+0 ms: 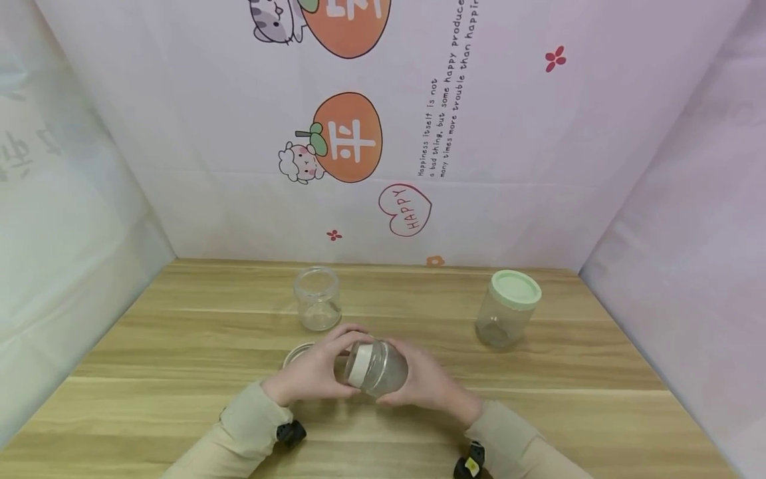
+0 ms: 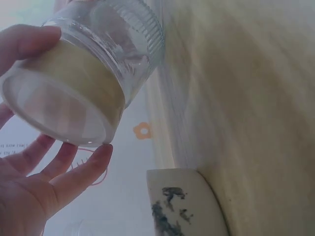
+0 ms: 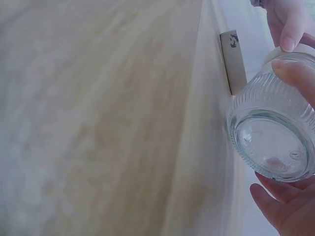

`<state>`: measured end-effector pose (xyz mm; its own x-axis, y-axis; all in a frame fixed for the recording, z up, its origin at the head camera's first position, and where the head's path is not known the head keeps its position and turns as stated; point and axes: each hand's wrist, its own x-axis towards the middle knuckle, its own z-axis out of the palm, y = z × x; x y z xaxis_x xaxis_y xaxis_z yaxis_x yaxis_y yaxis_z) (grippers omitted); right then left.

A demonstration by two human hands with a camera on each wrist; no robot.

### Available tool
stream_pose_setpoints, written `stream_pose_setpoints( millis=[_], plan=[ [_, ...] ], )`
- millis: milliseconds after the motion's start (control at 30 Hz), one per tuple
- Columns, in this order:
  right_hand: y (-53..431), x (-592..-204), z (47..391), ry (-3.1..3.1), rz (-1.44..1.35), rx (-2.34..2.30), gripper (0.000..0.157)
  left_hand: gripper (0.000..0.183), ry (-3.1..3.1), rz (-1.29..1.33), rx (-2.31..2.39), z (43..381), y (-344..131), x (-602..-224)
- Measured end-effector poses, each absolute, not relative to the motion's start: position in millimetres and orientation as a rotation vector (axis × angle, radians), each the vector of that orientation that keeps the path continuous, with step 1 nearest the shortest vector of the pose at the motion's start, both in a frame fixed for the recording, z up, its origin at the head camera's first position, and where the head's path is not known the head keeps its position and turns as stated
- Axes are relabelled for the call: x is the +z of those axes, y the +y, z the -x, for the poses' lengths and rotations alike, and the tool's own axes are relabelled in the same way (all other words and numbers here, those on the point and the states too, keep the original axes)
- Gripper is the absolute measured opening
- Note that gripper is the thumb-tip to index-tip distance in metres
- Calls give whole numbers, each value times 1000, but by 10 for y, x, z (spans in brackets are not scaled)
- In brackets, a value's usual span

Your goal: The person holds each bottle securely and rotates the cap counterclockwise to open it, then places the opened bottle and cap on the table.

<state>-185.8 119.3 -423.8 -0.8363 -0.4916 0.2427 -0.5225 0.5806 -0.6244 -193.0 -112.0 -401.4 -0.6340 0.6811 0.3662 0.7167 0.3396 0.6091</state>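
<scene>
A person's 2 bare hands hold a clear jar with a cream lid, tipped onto its side above the middle of the wood-grain tabletop. The left hand has its grip clamped around the cream lid, thumb on one side and fingers on the other. The right hand has its grip curled around the glass near the base. The right wrist view shows ribbed sides and a round base on the clear jar; small marks on the base are too faint to read.

Partly hidden behind the left hand is a round rim. In the left wrist view, a low cream object bears dark, unreadable marks. Toward the tabletop's far edge, left of centre, stands a clear container. Near the far right corner stands a jar with a pale green top.

Behind the far edge hangs a white backdrop. Its sideways English print reads "Happiness itself is not a bad thing, but some happy produce many times more trouble than happin", cut off by the picture's edge. A red heart says "HAPPY". An orange fruit drawing carries the Chinese character 平.
</scene>
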Motion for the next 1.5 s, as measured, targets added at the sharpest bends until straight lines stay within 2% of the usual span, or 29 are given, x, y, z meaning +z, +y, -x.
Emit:
stream_pose_setpoints(
  millis=[500, 800, 1033, 1500],
  plan=[
    [1319, -4201, 1807, -2667, -893, 1115, 86, 73, -2532, 1238, -1400, 1847, -1094, -4026],
    [1670, -4027, 1766, -2543, -576, 1130, 89, 77, -2585, 1048, -1599, 1830, -962, -4002],
    [1835, -3992, 1669, -2436, -421, 1128, 90, 74, -2629, 1039, -1620, 1864, -734, -4041],
    [2045, -4008, 1507, -2422, -461, 1084, 94, 63, -2777, 892, -1667, 2012, -351, -4206]
  ],
)
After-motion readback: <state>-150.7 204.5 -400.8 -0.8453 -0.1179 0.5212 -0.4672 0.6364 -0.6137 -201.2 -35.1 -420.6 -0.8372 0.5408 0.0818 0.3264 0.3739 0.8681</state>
